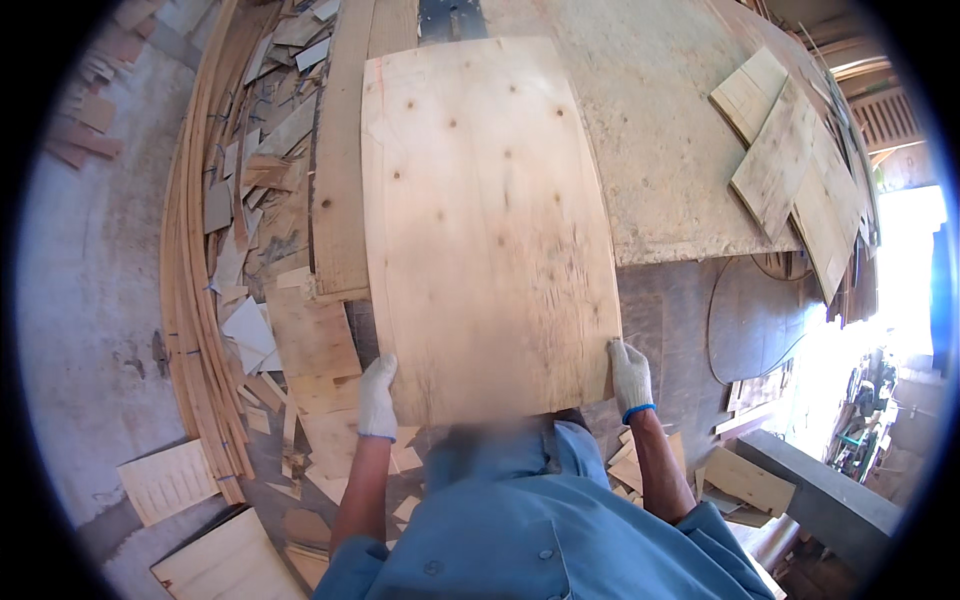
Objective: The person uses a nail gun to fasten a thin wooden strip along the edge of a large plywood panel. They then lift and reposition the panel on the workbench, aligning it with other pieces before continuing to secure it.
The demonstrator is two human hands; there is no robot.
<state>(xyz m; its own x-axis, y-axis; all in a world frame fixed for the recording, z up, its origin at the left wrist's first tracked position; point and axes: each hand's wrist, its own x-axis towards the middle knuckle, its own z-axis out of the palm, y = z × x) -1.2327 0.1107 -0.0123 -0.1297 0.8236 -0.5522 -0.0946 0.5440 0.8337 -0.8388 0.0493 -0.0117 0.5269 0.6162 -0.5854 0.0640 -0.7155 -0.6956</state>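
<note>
A large pale plywood sheet [480, 220] with dark knots stretches away from my body, its far part over the wooden worktable [680, 150] and its near end in front of my waist. At the sheet's near left edge, my left hand [378, 398], in a white knitted glove, is closed on it. My right hand [631, 380], gloved the same way with a blue cuff, grips the near right edge. Both thumbs show near the rim; the fingers underneath are hidden. A blurred patch covers the sheet's near middle.
Several plywood offcuts [790, 150] lie on the table's right side. Long thin wooden strips [190, 260] run along the left, beside scattered scraps [250, 335]. A grey beam [820, 485] stands at the lower right, and a cable [712, 330] loops below the table edge.
</note>
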